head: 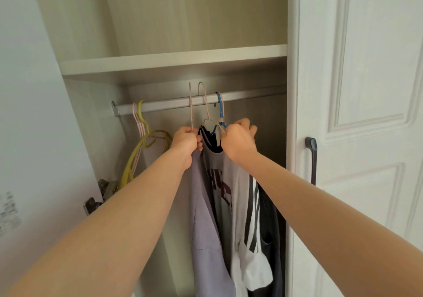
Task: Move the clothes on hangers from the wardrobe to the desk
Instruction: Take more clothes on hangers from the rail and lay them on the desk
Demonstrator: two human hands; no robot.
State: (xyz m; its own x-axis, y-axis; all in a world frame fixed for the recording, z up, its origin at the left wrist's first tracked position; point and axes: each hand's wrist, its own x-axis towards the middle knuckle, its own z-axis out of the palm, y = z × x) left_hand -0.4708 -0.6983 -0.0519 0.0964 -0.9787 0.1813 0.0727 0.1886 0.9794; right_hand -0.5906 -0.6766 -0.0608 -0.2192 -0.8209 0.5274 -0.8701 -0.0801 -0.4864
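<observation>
Inside the open wardrobe a grey rail (164, 104) runs under a shelf. My left hand (185, 141) grips the neck of a pale pink hanger (191, 104) carrying a lilac top (206, 232); its hook stands raised above the rail. My right hand (238, 140) is closed around the necks of a beige hanger (204, 99) and a blue hanger (220, 106). The blue hook still sits on the rail. From these hang a grey shirt with dark red letters (219, 186), a white top with black stripes (250, 223) and a dark garment (272, 228).
Several bare hangers, pink and yellow-green (142, 122), hang at the rail's left end. The shelf (174, 62) sits close above the rail. A closed white wardrobe door with a dark handle (313, 159) stands at the right. The open door's hinge (96, 201) is at the left.
</observation>
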